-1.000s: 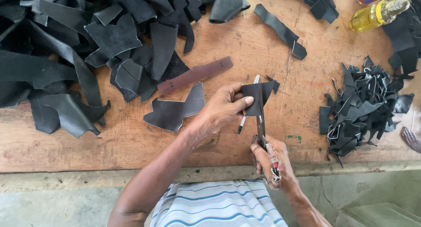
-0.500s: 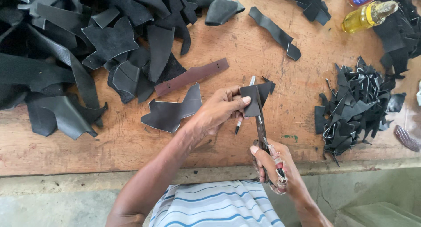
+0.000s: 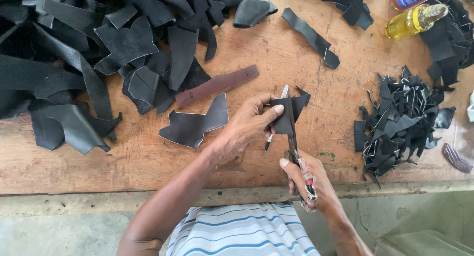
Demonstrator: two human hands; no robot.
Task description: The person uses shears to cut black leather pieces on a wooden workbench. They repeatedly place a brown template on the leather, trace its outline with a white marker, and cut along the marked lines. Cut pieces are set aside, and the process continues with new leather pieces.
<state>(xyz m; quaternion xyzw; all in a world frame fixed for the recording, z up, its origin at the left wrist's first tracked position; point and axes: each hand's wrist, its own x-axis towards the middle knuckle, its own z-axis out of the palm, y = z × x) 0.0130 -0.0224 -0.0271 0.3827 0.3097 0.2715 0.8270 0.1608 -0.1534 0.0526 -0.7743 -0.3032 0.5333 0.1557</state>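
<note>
Black leather, a small angular scrap [image 3: 291, 113], sits pinched in the left hand [image 3: 249, 125] above the worn wooden table [image 3: 148, 157]. A pen [image 3: 274, 122] seems tucked in that same grip. The right hand [image 3: 308, 179] grasps long scissors [image 3: 295, 147], blades meeting the scrap. A heap of dark trimmings [image 3: 400, 120] lies to the right.

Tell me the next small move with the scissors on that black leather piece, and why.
Probably close the scissors and ease the blades a little farther up. The left hand pinches the small black leather piece over the wooden bench, with a pen tucked in the same hand. The right hand grips the taped handles, and the blade lies across the piece, which looks only partly cut.
</note>
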